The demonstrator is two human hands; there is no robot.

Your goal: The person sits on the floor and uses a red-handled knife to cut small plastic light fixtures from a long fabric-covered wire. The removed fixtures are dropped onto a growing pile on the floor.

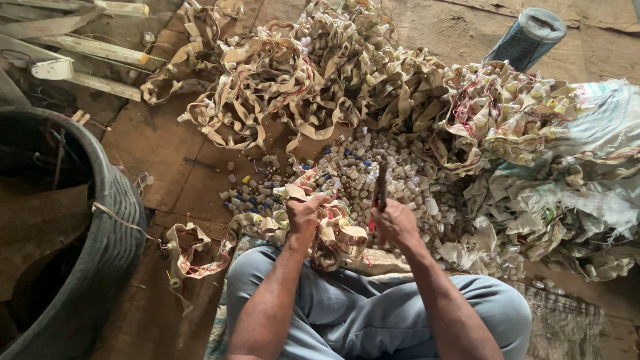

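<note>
A beige strip [333, 230] is gripped in the left hand [303, 217], red-handled pliers [380, 190] in the right hand [395, 223]. A pile of loose small caps [373, 167] is already amassed on the floor [167, 153]; far larger tangled strip heaps [320, 73] seem unprocessed.

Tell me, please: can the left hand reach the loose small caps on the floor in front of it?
Probably yes. The left hand holds a beige strip, but the caps lie just beyond it with nothing between.

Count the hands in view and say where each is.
2. The left hand grips a beige strip above the lap; the right hand beside it holds red-handled pliers.
</note>
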